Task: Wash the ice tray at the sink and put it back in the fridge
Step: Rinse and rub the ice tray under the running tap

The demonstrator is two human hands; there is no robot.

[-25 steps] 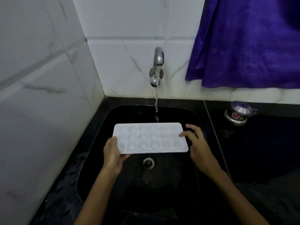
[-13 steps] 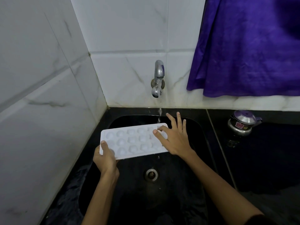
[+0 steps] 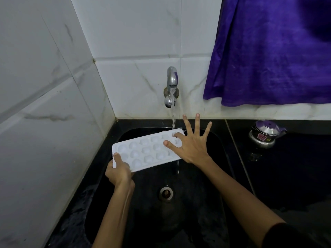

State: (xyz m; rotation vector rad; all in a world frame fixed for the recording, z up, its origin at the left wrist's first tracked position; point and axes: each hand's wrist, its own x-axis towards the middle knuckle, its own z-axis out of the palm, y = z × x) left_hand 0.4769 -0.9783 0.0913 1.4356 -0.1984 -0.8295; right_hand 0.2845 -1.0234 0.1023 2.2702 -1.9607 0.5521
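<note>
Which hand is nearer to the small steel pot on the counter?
The right. The right hand rests spread on the far end of the ice tray, on the steel pot's side; the left hand grips the tray's opposite end, farther away.

left hand (image 3: 118,171) fingers curled in a grip, right hand (image 3: 192,144) fingers splayed

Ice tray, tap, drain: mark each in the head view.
ice tray (image 3: 143,153), head view, middle of its moulded face.
tap (image 3: 172,77), head view, curved spout.
drain (image 3: 166,193), head view, metal ring on the sink floor.
</note>
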